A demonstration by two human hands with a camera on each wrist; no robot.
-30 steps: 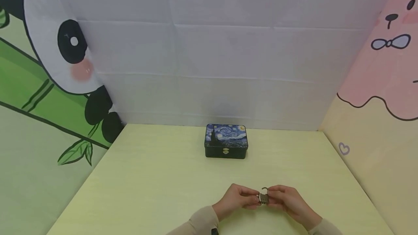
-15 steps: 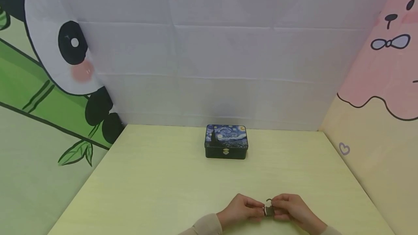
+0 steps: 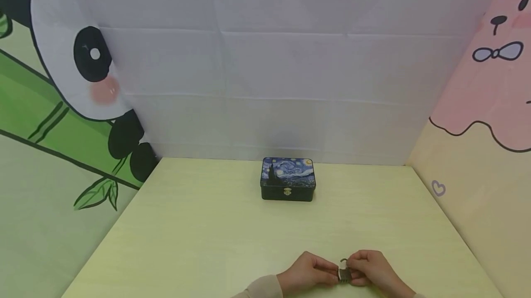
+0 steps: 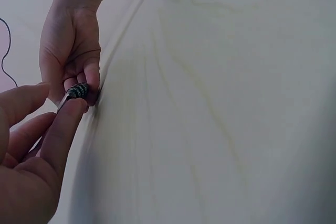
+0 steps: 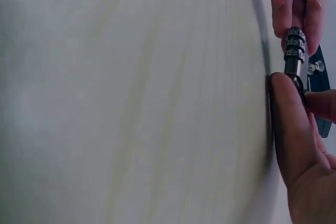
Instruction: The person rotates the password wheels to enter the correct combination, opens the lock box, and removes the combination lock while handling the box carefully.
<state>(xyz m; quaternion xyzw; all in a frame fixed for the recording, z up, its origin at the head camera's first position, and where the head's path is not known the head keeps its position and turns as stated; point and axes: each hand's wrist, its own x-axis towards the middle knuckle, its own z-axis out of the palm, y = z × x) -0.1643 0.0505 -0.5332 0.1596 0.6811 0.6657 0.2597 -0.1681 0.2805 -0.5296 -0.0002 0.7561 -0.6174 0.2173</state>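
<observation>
A small bronze combination padlock is held between both hands near the front of the table, its curved shackle standing up with one end free of the body. My left hand pinches the body's left side between thumb and fingers. On the other side, my right hand grips the padlock's right side, fingertips by the shackle. Number dials on the padlock show in the right wrist view, though the digits are too small to read. Fingers partly cover the padlock in both wrist views.
A dark tin box with a starry-night picture on its lid and a gold clasp stands at the back middle of the pale yellow table. A white sheet hangs behind, with painted panels at both sides.
Both hands have moved down and slightly right in the head view, carrying the padlock nearer the table's front. The tin box stays where it was.
</observation>
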